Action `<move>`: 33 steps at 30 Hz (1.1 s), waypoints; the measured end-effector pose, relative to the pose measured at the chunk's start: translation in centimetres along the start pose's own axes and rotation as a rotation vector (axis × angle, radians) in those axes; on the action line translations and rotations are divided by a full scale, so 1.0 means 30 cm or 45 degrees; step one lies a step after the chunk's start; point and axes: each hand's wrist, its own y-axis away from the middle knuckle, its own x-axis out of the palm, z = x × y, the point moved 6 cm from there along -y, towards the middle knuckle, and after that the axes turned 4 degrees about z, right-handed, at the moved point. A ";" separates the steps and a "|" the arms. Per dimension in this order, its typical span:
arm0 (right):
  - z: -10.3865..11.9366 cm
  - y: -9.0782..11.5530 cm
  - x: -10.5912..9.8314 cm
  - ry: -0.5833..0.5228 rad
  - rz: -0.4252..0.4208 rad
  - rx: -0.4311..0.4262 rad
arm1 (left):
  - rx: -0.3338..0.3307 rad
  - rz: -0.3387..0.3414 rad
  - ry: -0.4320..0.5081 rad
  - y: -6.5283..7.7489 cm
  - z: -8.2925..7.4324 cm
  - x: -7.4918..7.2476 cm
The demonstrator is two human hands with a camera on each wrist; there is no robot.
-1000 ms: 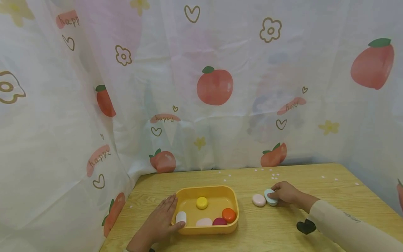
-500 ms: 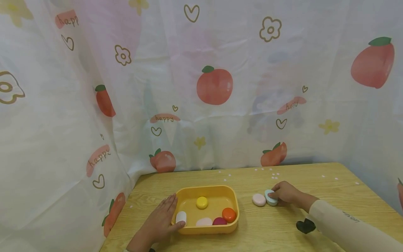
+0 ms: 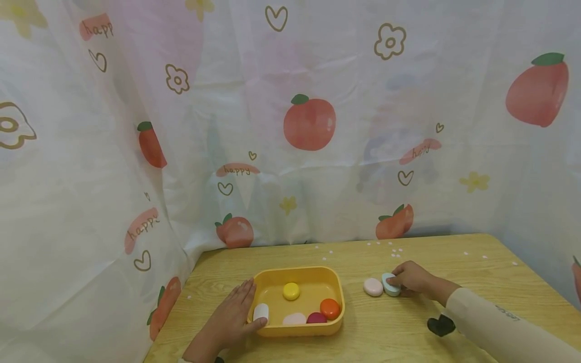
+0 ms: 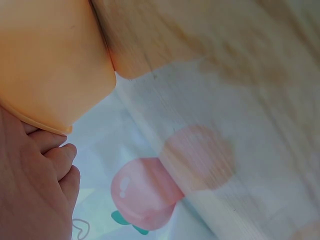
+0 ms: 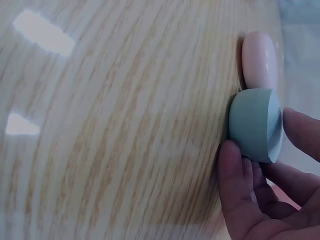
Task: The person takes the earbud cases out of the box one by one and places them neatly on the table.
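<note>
A: What lies nearest on the table [image 3: 372, 338]?

B: A tray [image 3: 297, 331], smooth, yellow-orange, round-cornered, toward the table's left edge. Along its near wall lie a white piece [image 3: 260, 312] in the near left corner, a pale pink piece [image 3: 294, 318] and a magenta piece [image 3: 316, 318], all partly hidden, then a glossy orange piece [image 3: 330, 308] in the near right corner. A round yellow piece [image 3: 291, 291] lies closer to the far wall.

A: And the left hand [image 3: 231, 315]?

B: Laid along the tray's left rim, touching it, fingers straight and close together, thumb spread to the near left corner. It rests there rather than grips.

A: Farther off?

B: Right of the tray, level with its far half, there's a smooth blush oval [image 3: 373, 287]. Just to its right, seemingly touching, is a mint piece [image 3: 388, 285]: pale, thick-sided, with one flatter face.

A: Who has that one?

B: The right hand [image 3: 414, 277] pinches it between thumb and fingertips, the forearm reaching in from the right in a cream sleeve [image 3: 499, 322]. I can't tell whether the piece bears fully on the table.

A: Beyond?

B: White specks [image 3: 394, 255] by the far edge, then a pale cloth [image 3: 358, 75] printed with red fruit, hearts and flowers.
</note>
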 end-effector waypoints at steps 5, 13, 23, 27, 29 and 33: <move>-0.005 0.002 0.008 -0.045 0.013 0.016 | 0.022 -0.022 0.002 0.011 -0.007 -0.002; -0.001 -0.007 -0.020 0.115 -0.001 0.014 | 0.035 -0.052 -0.006 0.022 -0.012 -0.006; 0.065 0.006 -0.056 0.042 0.037 0.013 | 0.023 -0.032 -0.028 0.004 -0.005 -0.011; 0.100 0.007 -0.061 0.012 0.055 0.005 | 0.020 -0.018 -0.025 -0.005 -0.004 -0.014; 0.117 0.007 -0.058 -0.001 0.072 -0.001 | 0.016 -0.012 -0.027 -0.007 -0.004 -0.014; 0.146 0.009 -0.044 0.002 0.101 -0.012 | 0.001 0.015 -0.009 -0.007 -0.003 -0.005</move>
